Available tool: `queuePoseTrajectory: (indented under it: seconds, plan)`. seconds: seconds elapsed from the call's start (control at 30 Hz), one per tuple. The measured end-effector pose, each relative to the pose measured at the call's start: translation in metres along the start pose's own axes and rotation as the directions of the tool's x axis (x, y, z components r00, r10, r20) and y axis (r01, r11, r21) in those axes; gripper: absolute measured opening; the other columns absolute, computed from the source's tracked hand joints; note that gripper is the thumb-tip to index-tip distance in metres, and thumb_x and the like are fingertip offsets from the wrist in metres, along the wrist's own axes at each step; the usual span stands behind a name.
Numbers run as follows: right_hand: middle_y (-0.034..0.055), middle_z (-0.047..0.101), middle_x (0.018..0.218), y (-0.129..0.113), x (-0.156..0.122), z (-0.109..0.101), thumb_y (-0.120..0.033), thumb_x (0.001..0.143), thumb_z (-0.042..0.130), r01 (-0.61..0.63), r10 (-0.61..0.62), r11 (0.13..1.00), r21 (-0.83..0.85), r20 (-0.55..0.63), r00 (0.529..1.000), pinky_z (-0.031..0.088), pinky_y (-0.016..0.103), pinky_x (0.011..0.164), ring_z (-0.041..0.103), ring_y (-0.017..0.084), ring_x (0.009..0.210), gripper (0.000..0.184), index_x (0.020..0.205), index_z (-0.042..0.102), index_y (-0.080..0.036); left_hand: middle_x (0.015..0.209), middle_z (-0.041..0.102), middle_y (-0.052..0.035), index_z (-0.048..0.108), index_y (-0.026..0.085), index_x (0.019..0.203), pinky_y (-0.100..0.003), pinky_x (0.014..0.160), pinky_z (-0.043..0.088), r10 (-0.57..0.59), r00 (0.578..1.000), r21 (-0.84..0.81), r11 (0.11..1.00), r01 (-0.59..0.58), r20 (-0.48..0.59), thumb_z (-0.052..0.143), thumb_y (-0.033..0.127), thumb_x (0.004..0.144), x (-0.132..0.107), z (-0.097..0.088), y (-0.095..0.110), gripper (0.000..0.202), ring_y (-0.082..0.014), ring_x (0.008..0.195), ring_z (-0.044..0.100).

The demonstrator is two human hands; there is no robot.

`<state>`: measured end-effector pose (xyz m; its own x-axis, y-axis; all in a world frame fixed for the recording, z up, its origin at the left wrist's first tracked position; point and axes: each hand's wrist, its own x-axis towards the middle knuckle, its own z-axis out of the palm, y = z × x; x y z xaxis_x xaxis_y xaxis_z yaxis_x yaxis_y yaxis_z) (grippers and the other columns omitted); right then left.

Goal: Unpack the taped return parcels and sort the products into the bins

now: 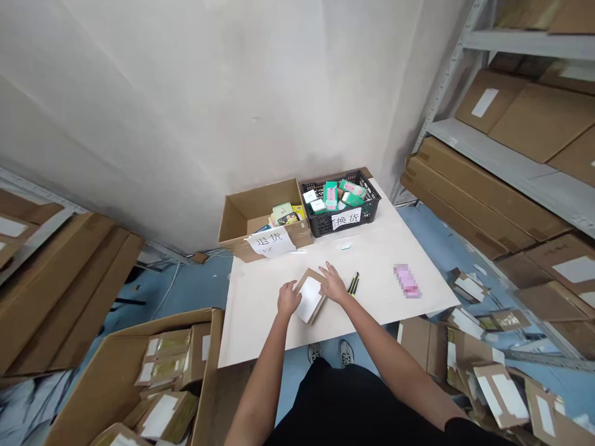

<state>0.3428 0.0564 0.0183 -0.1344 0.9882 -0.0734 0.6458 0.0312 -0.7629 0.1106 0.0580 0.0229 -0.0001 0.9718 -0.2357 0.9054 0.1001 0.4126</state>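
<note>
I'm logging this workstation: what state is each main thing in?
Small white-labelled brown cardboard box, looks closed
Brown cardboard tabletop carton, open, partly filled
Black plastic crate, open, filled
Black-and-yellow tool, lying down
Big brown cardboard floor carton, open, loaded
Pixelated pink rectangle, unclear

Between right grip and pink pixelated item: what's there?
Head view: a yellow-and-black tool, then bare white tabletop, between right grip and pink pixelated item.

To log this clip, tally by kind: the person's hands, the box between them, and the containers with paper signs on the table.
Hands: 2 (left hand, right hand)
Small cardboard box: 1
Brown carton: 1
Black basket: 1
Total: 5
</note>
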Motion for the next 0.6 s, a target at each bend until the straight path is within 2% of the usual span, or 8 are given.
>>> queuePoseTrajectory:
  seconds: [0.07,0.13,0.2,0.27,0.33,0.43,0.53,0.6]
  plan:
    - [0.0102,0.017,0.176,0.006,0.001,-0.010,-0.011,0.085,0.065,-0.026,0.026,1.000,-0.009,-0.011,1.000,0.027,0.052,0.129,0.017,0.032,0.162,0.081,0.161,0.041,-0.026,0.163,0.045,-0.0119,0.044,0.027,0.157,-0.049,0.118,0.041,-0.008,0.967,0.120,0.993,-0.023,0.253,0.071,0.043,0.082,0.006,0.011,0.001,0.081,-0.0363,0.152,0.037]
    - [0.0100,0.016,0.176,0.018,-0.001,-0.020,-0.013,0.087,0.064,-0.064,0.063,0.998,-0.029,-0.026,0.998,0.026,0.053,0.129,0.016,0.032,0.162,0.080,0.162,0.040,-0.027,0.174,0.026,-0.0135,0.027,0.029,0.165,-0.061,0.119,0.035,-0.077,0.910,0.256,0.966,-0.033,0.408,0.077,0.058,0.073,0.003,0.031,0.003,0.109,-0.0455,0.159,0.018]
    - [0.0089,0.016,0.176,0.034,-0.005,-0.029,-0.016,0.089,0.063,-0.120,0.118,0.991,-0.053,-0.034,0.992,0.026,0.052,0.128,0.016,0.031,0.162,0.077,0.162,0.040,-0.028,0.177,0.008,-0.0160,0.013,0.028,0.169,-0.069,0.118,0.030,-0.140,0.898,0.373,0.928,-0.028,0.418,0.080,0.063,0.068,-0.006,0.055,0.004,0.126,-0.0513,0.160,0.004]
    - [0.0086,0.017,0.176,0.054,-0.009,-0.036,-0.017,0.089,0.063,-0.194,0.191,0.979,-0.069,-0.041,0.981,0.027,0.051,0.127,0.017,0.031,0.162,0.076,0.161,0.041,-0.028,0.178,0.001,-0.0170,0.008,0.026,0.169,-0.070,0.118,0.027,-0.115,0.935,0.425,0.904,-0.041,0.335,0.078,0.060,0.071,-0.015,0.071,0.002,0.125,-0.0520,0.159,0.000]
    - [0.0110,0.021,0.175,0.075,-0.012,-0.039,-0.017,0.088,0.064,-0.283,0.280,0.957,-0.070,-0.050,0.959,0.028,0.048,0.127,0.019,0.030,0.161,0.076,0.161,0.042,-0.025,0.178,0.005,-0.0165,0.010,0.026,0.169,-0.067,0.118,0.030,-0.051,0.962,0.420,0.905,-0.069,0.267,0.074,0.057,0.076,-0.014,0.074,-0.003,0.118,-0.0518,0.159,0.004]
    - [0.0133,0.033,0.170,0.105,-0.016,-0.033,-0.014,0.083,0.067,-0.457,0.456,0.890,0.000,-0.057,0.888,0.032,0.040,0.124,0.030,0.029,0.157,0.076,0.156,0.048,-0.021,0.175,0.021,-0.0174,0.018,0.025,0.168,-0.061,0.117,0.036,-0.017,0.959,0.321,0.944,-0.078,0.282,0.073,0.058,0.077,0.005,0.058,-0.014,0.111,-0.0500,0.157,0.020]
    - [0.0109,0.055,0.155,0.126,-0.018,-0.017,-0.017,0.081,0.070,-0.628,0.634,0.771,0.103,-0.036,0.772,0.042,0.033,0.115,0.053,0.026,0.143,0.069,0.148,0.056,-0.022,0.166,0.042,-0.0190,0.026,0.020,0.166,-0.046,0.115,0.043,-0.058,0.940,0.080,0.996,0.033,0.336,0.066,0.064,0.084,0.031,0.037,-0.031,0.102,-0.0391,0.149,0.044]
    - [0.0122,0.067,0.140,0.135,-0.020,-0.005,-0.024,0.085,0.069,-0.707,0.713,0.698,0.117,-0.026,0.700,0.050,0.034,0.106,0.065,0.026,0.128,0.062,0.145,0.057,-0.019,0.155,0.057,-0.0161,0.036,0.019,0.162,-0.039,0.110,0.047,-0.095,0.925,-0.089,0.987,0.137,0.369,0.059,0.063,0.091,0.037,0.030,-0.045,0.087,-0.0328,0.140,0.056]
